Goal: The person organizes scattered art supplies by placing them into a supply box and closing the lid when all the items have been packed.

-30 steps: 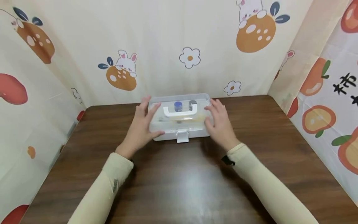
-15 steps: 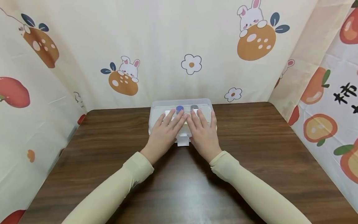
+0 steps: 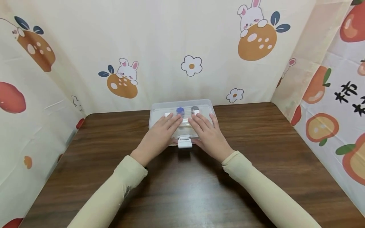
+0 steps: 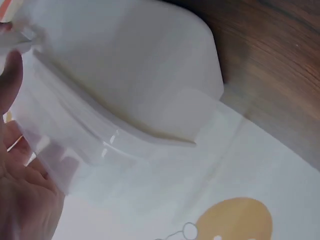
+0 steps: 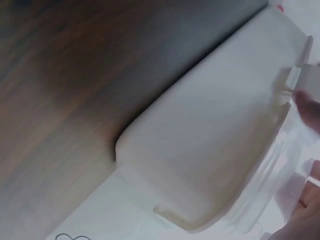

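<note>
A translucent plastic storage box (image 3: 159, 110) with a white base stands at the back of the table. Its white front latch (image 3: 185, 143) sticks out, and the carry handle is mostly covered by fingers. My left hand (image 3: 157, 135) lies over the left half of the lid, fingers on top and thumb at the front beside the latch. On the right half, my right hand (image 3: 211, 138) mirrors it; the two thumbs flank the latch. Both wrist views show the white front wall (image 4: 135, 75) below the lid's rim. Through the lid, a blue-capped jar (image 3: 180, 110) and a dark-capped jar (image 3: 195, 109) show.
The dark wooden table (image 3: 182, 193) extends in front of the box and to both sides. A pale printed curtain (image 3: 162, 76) hangs directly behind it, with more printed cloth at left and right.
Both hands came in from the box's sides and laid their fingers over the lid. Since half a second ago they have drawn slightly apart, and the thumbs now show beside the latch.
</note>
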The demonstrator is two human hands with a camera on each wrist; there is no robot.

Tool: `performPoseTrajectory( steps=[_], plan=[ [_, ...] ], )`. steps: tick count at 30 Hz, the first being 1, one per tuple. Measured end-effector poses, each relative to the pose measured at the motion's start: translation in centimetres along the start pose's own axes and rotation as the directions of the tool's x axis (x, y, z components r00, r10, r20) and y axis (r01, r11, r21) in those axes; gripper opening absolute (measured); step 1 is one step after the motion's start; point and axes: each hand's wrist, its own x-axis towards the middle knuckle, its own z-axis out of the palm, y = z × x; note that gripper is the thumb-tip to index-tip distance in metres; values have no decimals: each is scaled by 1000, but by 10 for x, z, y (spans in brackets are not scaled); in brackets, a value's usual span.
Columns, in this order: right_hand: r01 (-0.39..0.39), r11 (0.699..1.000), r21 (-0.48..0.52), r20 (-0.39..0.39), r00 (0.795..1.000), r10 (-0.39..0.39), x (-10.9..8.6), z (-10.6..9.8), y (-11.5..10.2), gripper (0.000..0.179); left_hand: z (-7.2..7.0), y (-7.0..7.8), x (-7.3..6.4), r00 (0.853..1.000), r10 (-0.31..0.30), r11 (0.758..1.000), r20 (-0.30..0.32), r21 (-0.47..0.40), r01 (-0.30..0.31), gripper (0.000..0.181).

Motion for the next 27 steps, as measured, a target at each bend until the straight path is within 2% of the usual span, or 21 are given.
performPoseTrajectory(
  steps=[3,6,10,12,14,15,18,20,22,27],
  plan=[
    [26,997,67,-11,1000,-26,1,0,0,75,-4,-5,-2,1000,0,997,-19,-71,-1,75],
    [11,995,99,-26,1000,-8,9,-3,-3,68,-8,-6,1,1000,-24,992,-11,-126,23,73],
    [-33,990,134,-23,999,36,26,-11,-4,69,-14,-9,9,995,-96,978,21,-182,98,80],
    [-59,984,168,4,998,59,33,-15,-3,72,-17,-12,14,988,-148,973,53,-170,155,84],
    [-84,973,215,40,996,77,37,-18,-3,74,-18,-14,19,970,-217,961,114,-149,232,89],
    [-97,967,237,61,995,85,39,-19,-3,74,-19,-14,22,953,-260,951,155,-132,281,92],
    [-127,951,283,112,989,98,42,-20,-3,72,-21,-17,26,881,-389,898,270,-104,428,104],
    [-148,943,298,132,985,113,42,-21,-4,71,-22,-17,28,847,-434,867,308,-113,485,109],
    [-175,936,306,142,980,137,41,-22,-4,72,-23,-17,29,835,-449,854,319,-124,506,112],
    [-222,922,317,151,972,182,40,-24,-4,75,-20,-15,30,834,-457,849,310,-128,513,115]
  ],
)
